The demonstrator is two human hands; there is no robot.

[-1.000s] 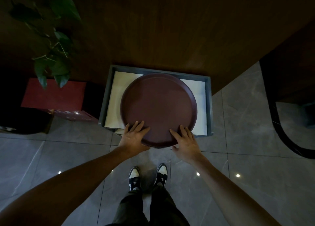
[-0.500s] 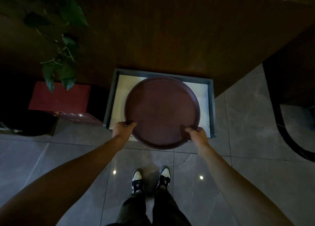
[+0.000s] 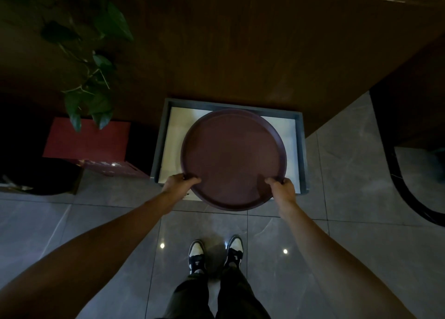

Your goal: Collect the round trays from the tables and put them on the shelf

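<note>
Both hands, left hand [image 3: 180, 183] and right hand [image 3: 281, 189], clasp the near rim of the round maroon tray [image 3: 233, 158], whose far part hides much of the grey shelf [image 3: 160, 145]; fingertips under the rim stay unseen

Single head view, wide-angle, looking steeply down and forward from standing height; floor tiles [image 3: 361, 258] and the person's shoes [image 3: 196, 256] are filling the bottom edge, wood panelling [image 3: 240, 41] is filling the top edge, forearms are entering from both bottom corners
</note>
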